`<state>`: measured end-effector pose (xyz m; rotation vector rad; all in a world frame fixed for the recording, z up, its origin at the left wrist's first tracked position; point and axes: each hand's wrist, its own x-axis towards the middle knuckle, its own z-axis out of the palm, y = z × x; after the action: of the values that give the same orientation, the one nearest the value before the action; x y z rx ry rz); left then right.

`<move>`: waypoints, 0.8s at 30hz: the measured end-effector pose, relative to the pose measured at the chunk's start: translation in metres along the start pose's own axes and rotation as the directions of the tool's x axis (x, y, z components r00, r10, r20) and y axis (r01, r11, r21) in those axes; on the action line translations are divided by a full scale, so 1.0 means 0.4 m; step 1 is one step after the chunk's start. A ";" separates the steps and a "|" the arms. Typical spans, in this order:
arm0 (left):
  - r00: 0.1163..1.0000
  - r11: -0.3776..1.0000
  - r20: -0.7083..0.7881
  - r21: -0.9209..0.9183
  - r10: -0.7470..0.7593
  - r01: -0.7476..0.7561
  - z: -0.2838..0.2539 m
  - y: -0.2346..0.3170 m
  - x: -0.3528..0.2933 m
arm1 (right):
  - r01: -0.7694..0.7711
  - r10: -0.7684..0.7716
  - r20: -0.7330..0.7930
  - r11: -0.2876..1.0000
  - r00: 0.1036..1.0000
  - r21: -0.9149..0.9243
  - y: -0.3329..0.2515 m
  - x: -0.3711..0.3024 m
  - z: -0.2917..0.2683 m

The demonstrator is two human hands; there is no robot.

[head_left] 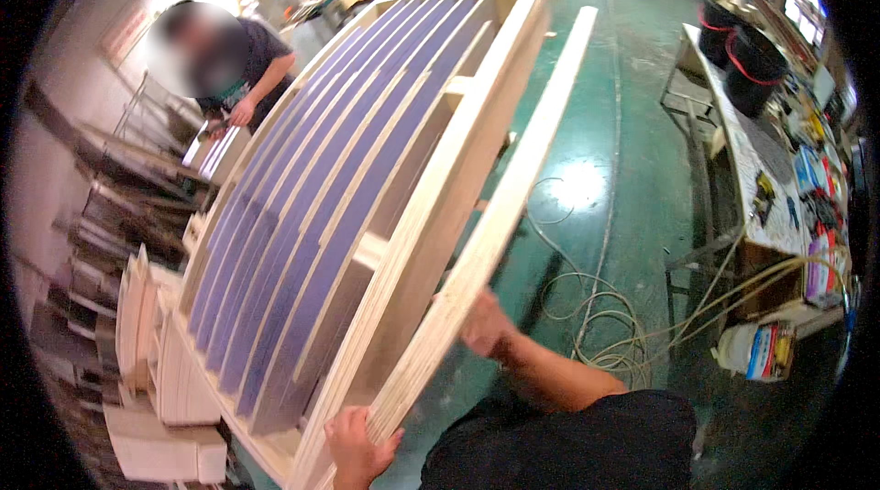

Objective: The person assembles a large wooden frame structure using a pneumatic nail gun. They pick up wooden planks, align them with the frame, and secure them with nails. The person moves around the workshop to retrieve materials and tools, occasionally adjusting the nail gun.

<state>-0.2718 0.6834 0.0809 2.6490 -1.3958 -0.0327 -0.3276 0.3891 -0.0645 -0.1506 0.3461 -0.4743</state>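
Observation:
A long pale wooden board (513, 206) slants from the lower middle toward the far right, beside a large curved wooden frame (431, 206). Near the board's close end, my left hand (359, 446) is closed on its edge, thumb on the side. Farther along, my right hand (489, 323) grips the same board from the right, its fingers partly hidden beneath it. Inside the frame, curved light wooden ribs (353, 123) run lengthwise between dark purplish strips. I cannot tell whether the board touches the frame's side.
Across the frame a person (225, 68) handles something at its left edge. Cut wooden pieces (165, 449) are stacked at lower left. Coiled hoses (605, 325) lie on the green floor. A workbench (742, 169) at right carries black buckets (752, 73) and tools.

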 end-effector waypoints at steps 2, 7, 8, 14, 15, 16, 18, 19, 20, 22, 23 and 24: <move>0.994 0.996 0.078 -0.024 -0.079 0.081 0.051 -0.023 -0.081 | -0.038 0.024 0.084 0.987 0.996 0.159 -0.093 -0.020 0.003; 0.983 0.983 0.147 -0.127 -0.112 0.131 0.240 -0.037 -0.167 | 0.029 -0.105 -0.426 0.983 0.899 -0.181 -0.122 0.107 -0.197; 0.979 0.985 0.181 -0.126 -0.093 0.117 0.298 -0.050 -0.171 | 0.061 -0.178 -0.452 0.964 0.874 -0.260 -0.108 0.124 -0.261; 0.972 0.936 0.173 -0.285 -0.160 0.205 0.470 -0.049 -0.229 | -0.130 -0.100 -0.578 0.930 0.810 -0.343 -0.113 0.068 -0.462; 0.984 0.941 0.054 -0.288 -0.171 0.179 0.481 -0.037 -0.217 | -0.157 -0.130 -0.586 0.897 0.800 -0.413 -0.135 0.075 -0.474; 0.988 0.911 0.026 -0.384 -0.150 0.148 0.456 -0.029 -0.190 | -0.119 -0.205 -0.578 0.873 0.790 -0.472 -0.148 0.081 -0.497; 0.974 0.891 -0.123 -0.438 -0.188 0.117 0.372 -0.017 -0.157 | -0.047 -0.335 -0.538 0.816 0.773 -0.576 -0.165 0.081 -0.519; 0.961 0.876 -0.188 -0.473 -0.202 0.092 0.317 -0.070 -0.129 | -0.026 -0.394 -0.516 0.776 0.760 -0.630 -0.130 0.086 -0.498; 0.930 0.947 -0.296 -0.296 -0.216 0.126 0.236 -0.103 -0.102 | 0.012 -0.451 -0.486 0.742 0.748 -0.671 -0.124 0.087 -0.485; 0.883 0.964 -0.394 -0.037 -0.256 0.263 0.093 -0.170 -0.043 | 0.050 -0.509 -0.465 0.712 0.724 -0.701 -0.153 0.088 -0.474; 0.861 0.925 -0.380 0.034 -0.339 0.380 0.066 -0.199 -0.035 | 0.051 -0.528 -0.450 0.688 0.720 -0.724 -0.174 0.089 -0.488; 0.878 0.896 -0.311 0.140 -0.365 0.422 0.066 -0.245 -0.045 | 0.017 -0.447 -0.500 0.758 0.741 -0.652 -0.209 0.097 -0.530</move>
<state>-0.2042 0.7496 0.0404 2.9176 -0.7907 0.4442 -0.4068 0.2842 -0.2547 -0.6985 1.1779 -0.6642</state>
